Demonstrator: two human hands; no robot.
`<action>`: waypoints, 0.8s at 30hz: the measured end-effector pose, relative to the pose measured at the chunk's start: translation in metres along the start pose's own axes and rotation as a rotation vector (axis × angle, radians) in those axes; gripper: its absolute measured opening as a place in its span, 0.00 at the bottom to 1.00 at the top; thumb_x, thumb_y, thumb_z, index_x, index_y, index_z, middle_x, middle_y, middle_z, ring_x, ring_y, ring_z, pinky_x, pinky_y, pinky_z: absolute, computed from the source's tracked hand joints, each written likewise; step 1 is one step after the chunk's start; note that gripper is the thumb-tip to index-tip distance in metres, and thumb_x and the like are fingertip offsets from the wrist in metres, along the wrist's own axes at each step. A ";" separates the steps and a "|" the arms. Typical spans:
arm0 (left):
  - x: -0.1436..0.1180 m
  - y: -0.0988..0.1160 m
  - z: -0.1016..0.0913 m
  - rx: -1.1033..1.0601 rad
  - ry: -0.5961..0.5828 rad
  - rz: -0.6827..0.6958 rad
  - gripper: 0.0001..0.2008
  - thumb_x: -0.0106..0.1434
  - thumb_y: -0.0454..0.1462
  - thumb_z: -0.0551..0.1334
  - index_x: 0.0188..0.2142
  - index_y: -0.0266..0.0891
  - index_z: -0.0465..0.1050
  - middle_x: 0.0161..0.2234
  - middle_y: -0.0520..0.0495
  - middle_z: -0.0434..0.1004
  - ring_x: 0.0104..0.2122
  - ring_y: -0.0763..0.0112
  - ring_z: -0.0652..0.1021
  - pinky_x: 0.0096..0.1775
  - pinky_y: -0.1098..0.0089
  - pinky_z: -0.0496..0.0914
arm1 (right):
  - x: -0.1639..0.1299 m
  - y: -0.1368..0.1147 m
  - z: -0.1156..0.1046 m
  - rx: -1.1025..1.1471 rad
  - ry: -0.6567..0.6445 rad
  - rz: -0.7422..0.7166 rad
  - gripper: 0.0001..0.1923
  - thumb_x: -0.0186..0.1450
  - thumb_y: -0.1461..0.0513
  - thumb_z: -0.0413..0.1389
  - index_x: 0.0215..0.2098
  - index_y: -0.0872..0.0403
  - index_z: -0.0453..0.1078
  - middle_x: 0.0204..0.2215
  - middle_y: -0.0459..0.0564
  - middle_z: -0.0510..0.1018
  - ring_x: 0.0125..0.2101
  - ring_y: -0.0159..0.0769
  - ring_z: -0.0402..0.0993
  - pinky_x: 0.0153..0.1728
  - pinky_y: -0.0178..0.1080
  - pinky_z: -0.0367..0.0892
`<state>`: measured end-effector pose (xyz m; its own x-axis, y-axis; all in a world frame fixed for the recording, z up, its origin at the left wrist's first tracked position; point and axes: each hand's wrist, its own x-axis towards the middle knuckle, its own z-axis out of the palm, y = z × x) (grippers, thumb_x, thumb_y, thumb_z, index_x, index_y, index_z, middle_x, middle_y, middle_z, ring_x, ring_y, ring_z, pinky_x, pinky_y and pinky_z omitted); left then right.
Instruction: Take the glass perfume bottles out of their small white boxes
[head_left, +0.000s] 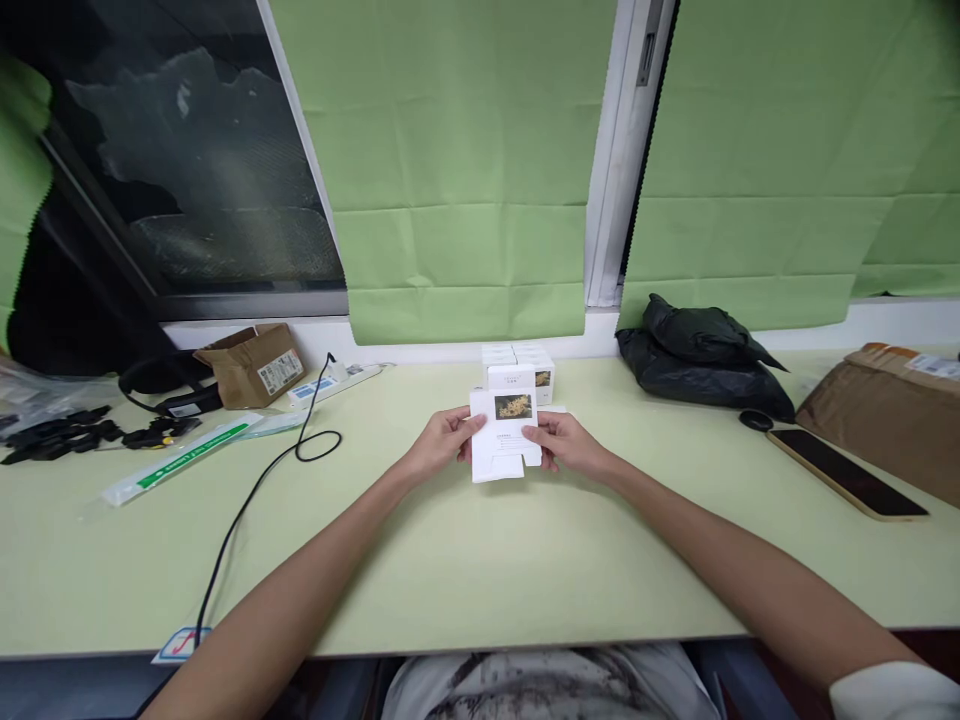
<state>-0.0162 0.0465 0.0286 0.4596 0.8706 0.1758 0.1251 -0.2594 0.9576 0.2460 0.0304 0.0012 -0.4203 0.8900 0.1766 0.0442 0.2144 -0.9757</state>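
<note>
Both hands, left hand (442, 440) and right hand (564, 442), pinch a flat white box (504, 436) not yet folded up, with finished boxes (520, 372) stacked behind.

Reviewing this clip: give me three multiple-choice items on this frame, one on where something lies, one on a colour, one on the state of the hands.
1. Where does the phone lie?
A. On the table to the right of the hands
B. On the window sill
C. Under the cardboard box

2. What colour are the blinds?
A. Blue
B. Light green
C. Grey

3. How is the flat white carton held?
A. It lies untouched on the table
B. By the left hand alone
C. By both hands, one at each side edge

Answers:
1 A: the phone rests dark screen up on the table, near the black bag.
2 B: both blinds over the window are light green.
3 C: the left hand and the right hand each grip a side of the carton, above the table.
</note>
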 end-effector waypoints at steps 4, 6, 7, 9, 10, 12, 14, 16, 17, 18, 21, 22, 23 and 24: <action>-0.001 0.003 0.000 0.006 -0.119 -0.024 0.33 0.64 0.53 0.69 0.62 0.37 0.73 0.30 0.47 0.79 0.23 0.73 0.72 0.26 0.71 0.64 | 0.002 0.002 0.000 -0.026 0.107 -0.014 0.27 0.66 0.42 0.62 0.46 0.56 0.75 0.22 0.44 0.74 0.18 0.31 0.69 0.15 0.33 0.63; -0.001 0.003 -0.003 0.016 -0.122 -0.032 0.32 0.64 0.53 0.69 0.61 0.37 0.74 0.32 0.46 0.80 0.24 0.73 0.71 0.26 0.72 0.62 | 0.003 0.003 0.000 -0.017 0.079 0.003 0.27 0.65 0.42 0.63 0.47 0.56 0.74 0.23 0.45 0.75 0.19 0.31 0.70 0.15 0.33 0.64; 0.000 0.002 -0.005 0.020 -0.116 -0.040 0.31 0.64 0.53 0.69 0.60 0.36 0.75 0.32 0.45 0.80 0.25 0.73 0.71 0.26 0.72 0.61 | 0.003 0.004 0.001 -0.009 0.053 0.004 0.27 0.65 0.43 0.64 0.47 0.56 0.73 0.24 0.45 0.75 0.20 0.32 0.72 0.16 0.33 0.65; 0.001 0.001 -0.011 0.028 -0.122 -0.059 0.31 0.65 0.53 0.69 0.60 0.37 0.75 0.32 0.45 0.80 0.25 0.73 0.71 0.27 0.72 0.61 | 0.004 0.006 0.002 0.004 0.017 -0.007 0.28 0.63 0.43 0.66 0.49 0.55 0.72 0.25 0.43 0.74 0.22 0.32 0.73 0.18 0.33 0.67; 0.001 0.001 -0.013 0.033 -0.132 -0.070 0.31 0.65 0.52 0.69 0.60 0.37 0.75 0.33 0.45 0.81 0.26 0.73 0.71 0.27 0.72 0.61 | 0.004 0.007 0.004 0.005 0.020 -0.015 0.29 0.63 0.44 0.66 0.50 0.54 0.71 0.24 0.42 0.74 0.22 0.32 0.73 0.18 0.33 0.68; 0.000 0.003 -0.016 0.042 -0.153 -0.085 0.30 0.65 0.52 0.68 0.60 0.37 0.76 0.36 0.43 0.82 0.28 0.71 0.72 0.28 0.72 0.63 | 0.005 0.008 0.007 -0.010 0.057 -0.021 0.29 0.63 0.43 0.66 0.51 0.53 0.70 0.24 0.41 0.72 0.22 0.32 0.73 0.18 0.33 0.68; -0.002 0.007 -0.015 0.032 -0.177 -0.082 0.29 0.65 0.52 0.68 0.59 0.37 0.76 0.42 0.39 0.83 0.32 0.67 0.76 0.31 0.70 0.67 | 0.004 0.008 0.011 -0.037 0.096 -0.019 0.28 0.63 0.43 0.64 0.49 0.53 0.69 0.24 0.40 0.71 0.21 0.31 0.72 0.17 0.32 0.67; -0.003 0.010 -0.013 0.008 -0.195 -0.068 0.29 0.65 0.52 0.68 0.59 0.38 0.76 0.48 0.37 0.83 0.39 0.62 0.80 0.36 0.68 0.70 | 0.003 0.007 0.014 -0.062 0.104 -0.003 0.26 0.65 0.42 0.63 0.49 0.52 0.68 0.23 0.39 0.72 0.20 0.30 0.71 0.15 0.31 0.66; -0.002 0.010 -0.014 0.002 -0.187 -0.058 0.30 0.64 0.52 0.69 0.60 0.39 0.75 0.50 0.37 0.82 0.40 0.61 0.80 0.37 0.68 0.71 | 0.002 0.007 0.016 -0.071 0.110 0.012 0.25 0.66 0.42 0.61 0.49 0.51 0.68 0.23 0.39 0.72 0.19 0.30 0.71 0.15 0.31 0.65; -0.001 0.009 -0.016 0.009 -0.165 -0.052 0.31 0.64 0.52 0.69 0.61 0.40 0.74 0.50 0.37 0.82 0.40 0.62 0.80 0.37 0.68 0.72 | 0.000 0.005 0.016 -0.081 0.123 0.026 0.25 0.67 0.42 0.60 0.50 0.50 0.68 0.23 0.40 0.73 0.19 0.30 0.71 0.15 0.31 0.65; 0.007 0.001 -0.039 0.142 -0.029 -0.071 0.33 0.64 0.55 0.67 0.62 0.38 0.72 0.46 0.37 0.84 0.33 0.65 0.79 0.30 0.71 0.69 | -0.003 0.002 0.015 -0.131 0.203 0.040 0.23 0.69 0.42 0.56 0.51 0.48 0.69 0.25 0.42 0.76 0.18 0.30 0.71 0.14 0.30 0.64; 0.010 -0.003 -0.053 0.231 0.033 -0.102 0.33 0.64 0.56 0.67 0.60 0.37 0.73 0.43 0.37 0.84 0.31 0.65 0.79 0.29 0.71 0.69 | -0.004 0.001 0.014 -0.153 0.232 0.031 0.22 0.70 0.42 0.55 0.51 0.48 0.69 0.26 0.43 0.77 0.18 0.30 0.71 0.14 0.30 0.64; 0.012 -0.007 -0.068 0.350 0.112 -0.146 0.33 0.63 0.57 0.66 0.57 0.35 0.75 0.42 0.37 0.84 0.30 0.65 0.79 0.29 0.70 0.70 | -0.005 0.000 0.013 -0.175 0.252 0.018 0.22 0.70 0.43 0.55 0.51 0.48 0.69 0.26 0.43 0.77 0.18 0.30 0.71 0.14 0.30 0.64; 0.014 -0.011 -0.085 0.500 0.186 -0.207 0.32 0.62 0.58 0.65 0.53 0.35 0.78 0.39 0.39 0.85 0.30 0.64 0.79 0.29 0.70 0.70 | -0.005 -0.001 0.012 -0.196 0.269 0.005 0.21 0.71 0.43 0.54 0.51 0.48 0.70 0.26 0.43 0.77 0.19 0.30 0.71 0.14 0.30 0.63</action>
<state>-0.0860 0.0971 0.0404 0.2249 0.9714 0.0766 0.6175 -0.2028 0.7600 0.2372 0.0212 0.0002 -0.1659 0.9601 0.2250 0.2302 0.2595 -0.9379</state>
